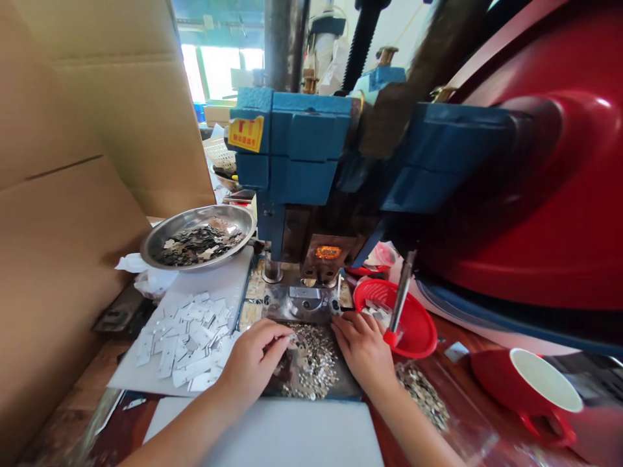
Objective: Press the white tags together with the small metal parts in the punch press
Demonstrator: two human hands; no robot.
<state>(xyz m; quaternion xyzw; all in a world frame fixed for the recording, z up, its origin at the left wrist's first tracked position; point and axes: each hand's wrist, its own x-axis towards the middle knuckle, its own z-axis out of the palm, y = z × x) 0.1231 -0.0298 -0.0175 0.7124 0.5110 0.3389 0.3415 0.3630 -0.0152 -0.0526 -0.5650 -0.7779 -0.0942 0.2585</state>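
My left hand (256, 357) is in front of the press's lower die (277, 305), thumb and forefinger pinched together. Whatever is between those fingertips is too small to make out. My right hand (365, 347) rests palm down at the die's right front corner, fingers stretched forward and holding nothing I can see. A flat metal plate (304, 292) lies on the die beneath the press head (324, 256). Between my hands spreads a heap of small metal scraps (311, 363). Pale flat metal strips (189, 344) are piled left of my left hand.
A steel bowl (160, 258) of dark metal pieces stands back left, beside tall cardboard (63, 194). Right of the die are a red plastic basket (423, 331), a red-handled metal lever (403, 292), more scraps (423, 392) and a red mug (506, 389). A large red flywheel (549, 214) overhangs the right.
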